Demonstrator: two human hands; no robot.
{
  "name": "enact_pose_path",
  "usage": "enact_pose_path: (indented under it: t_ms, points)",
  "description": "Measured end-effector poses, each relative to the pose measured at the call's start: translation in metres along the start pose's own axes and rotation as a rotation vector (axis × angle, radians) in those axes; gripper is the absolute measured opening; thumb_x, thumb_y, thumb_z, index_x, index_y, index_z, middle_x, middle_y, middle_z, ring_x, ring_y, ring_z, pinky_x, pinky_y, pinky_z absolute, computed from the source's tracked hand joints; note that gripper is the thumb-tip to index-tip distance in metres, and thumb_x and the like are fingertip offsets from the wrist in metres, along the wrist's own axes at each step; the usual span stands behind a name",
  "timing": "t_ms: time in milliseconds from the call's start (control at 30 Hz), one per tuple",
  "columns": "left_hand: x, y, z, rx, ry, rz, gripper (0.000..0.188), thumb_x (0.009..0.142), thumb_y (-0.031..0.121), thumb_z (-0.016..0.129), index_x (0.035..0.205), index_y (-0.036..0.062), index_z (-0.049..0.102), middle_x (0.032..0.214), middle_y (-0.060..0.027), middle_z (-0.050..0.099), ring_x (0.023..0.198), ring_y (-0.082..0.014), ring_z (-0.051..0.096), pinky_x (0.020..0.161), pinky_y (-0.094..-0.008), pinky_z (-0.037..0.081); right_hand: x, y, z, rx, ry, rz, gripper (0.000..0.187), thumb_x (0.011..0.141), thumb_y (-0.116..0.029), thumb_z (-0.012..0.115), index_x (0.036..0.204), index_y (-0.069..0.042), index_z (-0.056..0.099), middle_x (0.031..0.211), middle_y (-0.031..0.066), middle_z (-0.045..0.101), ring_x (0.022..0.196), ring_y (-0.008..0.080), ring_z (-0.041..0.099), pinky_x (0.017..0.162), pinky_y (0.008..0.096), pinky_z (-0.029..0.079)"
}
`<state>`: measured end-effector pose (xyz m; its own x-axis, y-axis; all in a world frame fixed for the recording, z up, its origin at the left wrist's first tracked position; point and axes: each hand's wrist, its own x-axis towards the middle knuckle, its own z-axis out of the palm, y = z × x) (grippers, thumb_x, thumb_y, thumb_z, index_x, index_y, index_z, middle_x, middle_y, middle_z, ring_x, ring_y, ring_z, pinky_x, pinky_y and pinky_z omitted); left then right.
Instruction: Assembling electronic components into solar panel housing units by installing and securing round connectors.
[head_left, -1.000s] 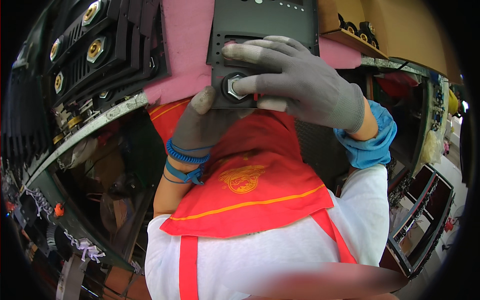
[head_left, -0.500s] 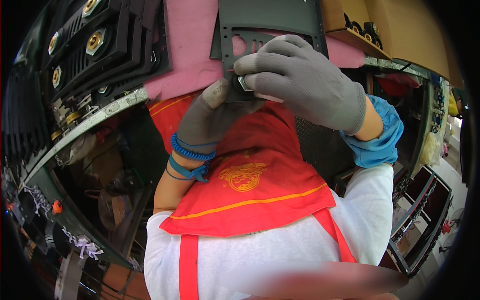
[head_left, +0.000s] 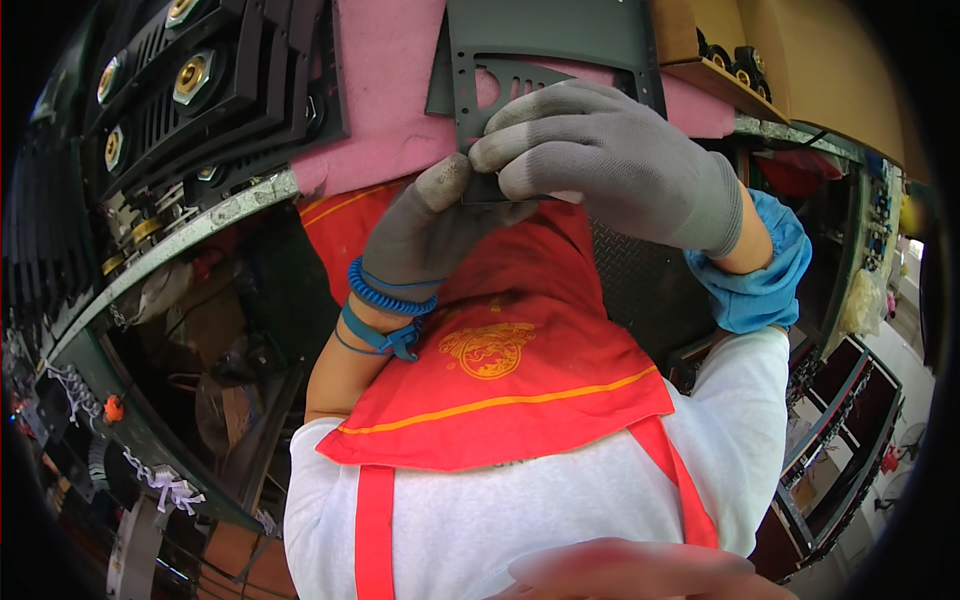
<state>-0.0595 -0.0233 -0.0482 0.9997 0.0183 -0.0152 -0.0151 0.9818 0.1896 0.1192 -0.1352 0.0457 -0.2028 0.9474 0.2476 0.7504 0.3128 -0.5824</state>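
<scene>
Far left: stack of black finned housings [head_left: 215, 95] with brass fittings on pink mat [head_left: 385, 95].

Left hand [head_left: 425, 225], grey glove, blue coiled wristband [head_left: 385, 295]: thumb and fingers pinch lower edge of dark perforated metal bracket [head_left: 545, 50].

Bracket over mat's near edge at top centre, long axis running away from person; far end cut off by frame, lower end hidden behind gloves.

Right hand [head_left: 615, 165], grey glove: fingers curled closed over bracket's lower edge; anything small pinched beneath cannot be told.
</scene>
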Motion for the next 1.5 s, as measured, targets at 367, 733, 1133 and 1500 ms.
enact_pose_path:
  t_ms: [367, 733, 1133, 1500]
  points:
    - [0.000, 0.003, -0.005, 0.155, 0.049, -0.008, 0.054, 0.099, 0.039, 0.048, 0.135, -0.0014, 0.046, 0.132, -0.0177, 0.054, 0.123, -0.0308, 0.053, 0.105, -0.0479, 0.042, -0.003, -0.015, -0.006, -0.052, 0.044, 0.226, 0.031, 0.077, -0.016, 0.073, 0.106, -0.010, 0.064, 0.094, 0.0088, 0.059, 0.091, 0.0293, 0.058, 0.080, 0.0397, 0.046]
    - [-0.003, -0.002, 0.001, 0.101, 0.116, 0.061, 0.045, 0.100, 0.034, 0.047, 0.129, -0.0004, 0.052, 0.124, -0.0121, 0.060, 0.115, -0.0235, 0.057, 0.099, -0.0397, 0.046, -0.002, -0.019, -0.012, -0.385, 0.082, 0.196, 0.028, 0.080, -0.035, 0.068, 0.079, -0.007, 0.066, 0.090, 0.0074, 0.060, 0.083, 0.0269, 0.054, 0.083, 0.0399, 0.040]
    - [0.006, 0.003, 0.009, 0.089, 0.135, 0.092, 0.043, 0.101, 0.034, 0.045, 0.124, -0.0009, 0.054, 0.121, -0.0130, 0.061, 0.111, -0.0258, 0.058, 0.098, -0.0429, 0.046, -0.017, -0.018, -0.058, -0.224, 0.312, 0.359, 0.011, 0.088, -0.007, 0.055, 0.085, 0.001, 0.062, 0.080, 0.0084, 0.058, 0.077, 0.0234, 0.059, 0.080, 0.0351, 0.047]
    - [-0.015, 0.013, 0.012, 0.070, 0.232, -0.087, 0.045, 0.101, 0.034, 0.042, 0.127, -0.0021, 0.052, 0.121, -0.0170, 0.060, 0.110, -0.0295, 0.060, 0.101, -0.0476, 0.046, -0.051, 0.057, -0.112, -0.161, -0.067, 0.977, 0.036, 0.081, -0.013, 0.065, 0.113, 0.003, 0.061, 0.102, 0.0141, 0.069, 0.091, 0.0234, 0.065, 0.081, 0.0339, 0.051]
